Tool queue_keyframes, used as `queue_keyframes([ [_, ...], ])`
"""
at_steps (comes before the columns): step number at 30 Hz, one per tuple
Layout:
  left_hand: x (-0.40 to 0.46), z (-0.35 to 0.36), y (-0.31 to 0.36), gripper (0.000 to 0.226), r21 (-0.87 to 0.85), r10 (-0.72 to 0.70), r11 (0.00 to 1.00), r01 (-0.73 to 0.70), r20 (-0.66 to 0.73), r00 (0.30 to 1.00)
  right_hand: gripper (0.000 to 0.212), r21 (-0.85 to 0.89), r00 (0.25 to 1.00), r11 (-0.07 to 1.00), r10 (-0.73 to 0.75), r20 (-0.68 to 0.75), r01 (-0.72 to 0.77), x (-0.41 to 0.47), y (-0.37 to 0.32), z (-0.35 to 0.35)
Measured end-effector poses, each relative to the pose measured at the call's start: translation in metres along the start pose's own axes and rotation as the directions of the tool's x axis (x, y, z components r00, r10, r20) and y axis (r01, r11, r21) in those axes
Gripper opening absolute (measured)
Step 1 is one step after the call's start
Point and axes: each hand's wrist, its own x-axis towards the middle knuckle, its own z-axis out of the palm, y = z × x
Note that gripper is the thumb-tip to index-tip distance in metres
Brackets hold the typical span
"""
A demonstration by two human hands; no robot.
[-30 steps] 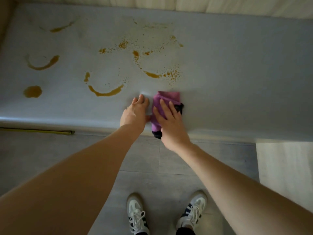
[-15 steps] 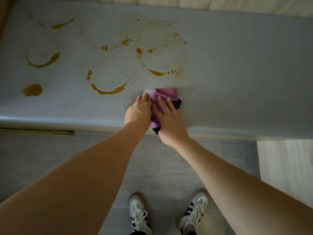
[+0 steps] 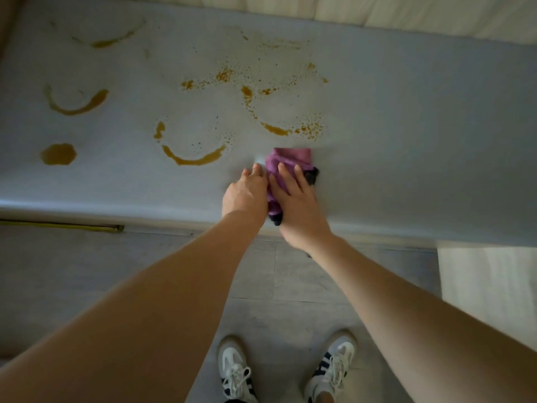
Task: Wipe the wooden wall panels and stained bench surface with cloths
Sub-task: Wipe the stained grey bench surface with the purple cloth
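A purple cloth (image 3: pixel 287 159) with a dark edge lies crumpled on the grey bench (image 3: pixel 406 126) near its front edge. My right hand (image 3: pixel 299 205) presses flat on the cloth with straight fingers. Beside it my left hand (image 3: pixel 245 193) rests on the bench, its fingertips on a small white cloth (image 3: pixel 259 163) that is mostly hidden under them. Brown-orange stains mark the bench: a curved streak (image 3: pixel 193 158) just left of the hands, a speckled arc (image 3: pixel 290 128) right beyond the cloth, a blot (image 3: pixel 59 154) and further rings at the left. Pale wooden wall panels (image 3: pixel 406 13) run along the top.
The bench's rounded front edge (image 3: pixel 87 209) runs across the middle. Below it is grey tiled floor (image 3: pixel 87 271), with a thin yellow strip (image 3: pixel 58 225) at the left. My two white sneakers (image 3: pixel 235 370) stand at the bottom. A pale panel (image 3: pixel 488 286) stands at the right.
Both hands and the purple cloth have slid a little away from the bench's front edge, toward the stains. The hands have come closer together.
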Motion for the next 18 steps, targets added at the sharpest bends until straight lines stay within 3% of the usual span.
queue_keyframes([
  [4,0.000,-0.004,0.002,0.062,0.030,0.035,0.999,-0.036,0.015,0.999,0.064,-0.005,0.992,0.992,-0.126,0.021,0.126,0.013,0.026,-0.013],
  [5,-0.002,-0.005,0.002,0.061,0.060,0.060,0.996,-0.062,0.027,0.998,0.064,-0.013,0.996,0.995,-0.094,-0.010,0.094,0.023,0.037,-0.017],
  [9,-0.003,-0.009,0.001,0.057,0.112,0.081,0.990,-0.085,0.040,0.996,0.073,0.027,0.958,0.961,0.277,-0.072,-0.276,0.063,0.063,-0.042],
  [11,-0.004,-0.008,0.001,0.057,0.103,0.077,0.991,-0.081,0.042,0.996,0.065,0.043,0.924,0.942,0.335,-0.187,-0.333,0.064,0.056,-0.041],
  [15,-0.008,-0.011,0.002,0.052,0.043,0.083,0.996,-0.083,0.003,0.997,0.050,0.074,0.977,0.993,0.104,-0.188,-0.091,0.027,0.019,-0.010],
  [18,-0.011,-0.016,0.001,0.053,-0.017,0.076,0.997,-0.076,0.024,0.997,0.060,0.036,1.000,0.999,0.009,-0.011,-0.008,0.001,0.006,-0.007],
])
